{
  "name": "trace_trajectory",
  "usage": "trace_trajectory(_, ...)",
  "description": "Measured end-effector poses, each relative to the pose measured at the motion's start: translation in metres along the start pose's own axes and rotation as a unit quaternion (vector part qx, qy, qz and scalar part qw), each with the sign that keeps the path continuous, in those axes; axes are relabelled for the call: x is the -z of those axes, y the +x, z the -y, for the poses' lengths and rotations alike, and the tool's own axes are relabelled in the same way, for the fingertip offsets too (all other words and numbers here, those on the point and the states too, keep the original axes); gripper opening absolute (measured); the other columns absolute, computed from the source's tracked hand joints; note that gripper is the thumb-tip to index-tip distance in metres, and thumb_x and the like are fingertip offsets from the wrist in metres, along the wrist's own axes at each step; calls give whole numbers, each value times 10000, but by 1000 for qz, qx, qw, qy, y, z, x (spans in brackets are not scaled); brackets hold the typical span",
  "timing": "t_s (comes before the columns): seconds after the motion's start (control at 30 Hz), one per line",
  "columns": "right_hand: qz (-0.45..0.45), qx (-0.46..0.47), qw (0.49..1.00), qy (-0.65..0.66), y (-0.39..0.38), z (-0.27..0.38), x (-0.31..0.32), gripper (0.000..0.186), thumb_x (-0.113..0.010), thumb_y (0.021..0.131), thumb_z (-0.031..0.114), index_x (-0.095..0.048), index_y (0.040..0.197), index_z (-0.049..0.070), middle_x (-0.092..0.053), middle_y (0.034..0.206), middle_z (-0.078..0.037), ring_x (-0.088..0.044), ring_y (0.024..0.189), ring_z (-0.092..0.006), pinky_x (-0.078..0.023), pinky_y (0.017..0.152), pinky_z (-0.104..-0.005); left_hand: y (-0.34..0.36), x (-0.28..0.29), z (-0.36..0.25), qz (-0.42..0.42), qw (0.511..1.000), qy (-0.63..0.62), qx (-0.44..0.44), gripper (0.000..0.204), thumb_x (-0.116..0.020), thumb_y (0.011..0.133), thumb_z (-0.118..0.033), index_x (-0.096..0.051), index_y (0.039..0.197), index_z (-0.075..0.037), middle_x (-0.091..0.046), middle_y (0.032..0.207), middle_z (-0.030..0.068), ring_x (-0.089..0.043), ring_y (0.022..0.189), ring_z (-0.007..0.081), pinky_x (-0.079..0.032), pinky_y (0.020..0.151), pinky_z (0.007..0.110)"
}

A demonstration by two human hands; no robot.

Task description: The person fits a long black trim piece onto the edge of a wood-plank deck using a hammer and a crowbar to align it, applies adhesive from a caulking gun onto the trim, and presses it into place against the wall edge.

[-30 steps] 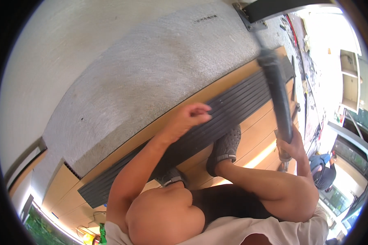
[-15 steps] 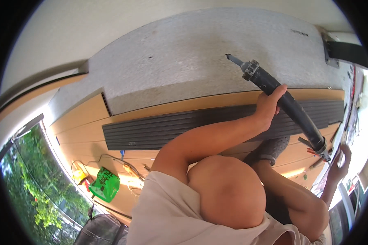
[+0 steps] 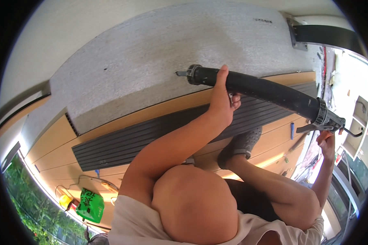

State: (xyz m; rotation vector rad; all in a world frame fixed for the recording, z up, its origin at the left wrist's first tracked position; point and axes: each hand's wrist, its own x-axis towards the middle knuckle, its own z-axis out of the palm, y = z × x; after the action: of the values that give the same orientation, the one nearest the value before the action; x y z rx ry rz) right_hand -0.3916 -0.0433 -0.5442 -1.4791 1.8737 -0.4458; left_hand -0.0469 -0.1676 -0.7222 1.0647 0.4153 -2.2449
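A black caulking gun [image 3: 269,90] with a long barrel spans the view from the centre to the right, its grey nozzle [image 3: 181,74] pointing left over the concrete. Around the front part of the barrel my left hand [image 3: 224,96] is closed, the thumb lying across the top. At the gun's rear end, by the trigger and the hooked rod, my right hand [image 3: 326,143] has its fingers curled against the handle, which partly hides them. Beneath the gun lies a dark grey grooved board [image 3: 151,143] on tan planks.
Bare grey concrete [image 3: 143,53] runs along the far side, beside tan planks [image 3: 53,147]. A black metal bracket [image 3: 326,34] sticks out at the far right. A green bag [image 3: 91,205] and a cable lie at lower left. A blue object [image 3: 292,130] rests on the planks at right.
The caulking gun has swung from steeply slanted to nearly level, its nozzle moving left. My right hand, earlier apart from the rear end, has come up against the handle. The view has shifted right.
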Motion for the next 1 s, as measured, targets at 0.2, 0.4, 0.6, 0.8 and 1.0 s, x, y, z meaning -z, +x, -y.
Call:
trace_trajectory(0.2,208,-49,955,207,40,23,25,492,-642,985,378,-570,1224,-45,-683,1022,-180,-711,904,-291,-596,821,-429,-4,-1,10,-22,999,3,41,552,-625,879,-689,-543,809,-148,-531,698,9,-406,532,84,-296,467,230)
trace_trajectory(0.4,286,-66,923,249,81,34,54,548,-667,965,423,-550,1240,-36,-679,998,-191,-717,875,-297,-602,805,-457,6,1,17,-3,999,-5,54,636,-573,876,-745,-609,872,-110,-629,768,66,-420,562,93,-335,499,231)
trace_trajectory(0.6,226,-101,950,190,123,39,70,618,-704,918,486,-536,1207,-34,-680,851,-164,-720,723,-286,-614,686,-407,22,1,27,15,997,-7,69,750,-510,878,-786,-631,878,-45,-624,771,89,-465,585,115,-382,543,256)
trace_trajectory(0.8,145,-118,980,62,152,50,85,579,-723,894,512,-590,1115,-6,-683,796,-117,-696,652,-220,-600,656,-329,30,-9,33,16,997,-17,67,796,-471,878,-805,-617,860,-23,-602,769,98,-485,602,143,-392,560,278)
trace_trajectory(1.0,131,-105,986,19,169,57,87,585,-750,860,533,-616,1113,22,-680,805,-102,-676,630,-190,-573,621,-284,30,-7,31,29,998,-19,55,820,-434,879,-825,-621,853,-28,-603,766,108,-487,601,163,-392,562,288)
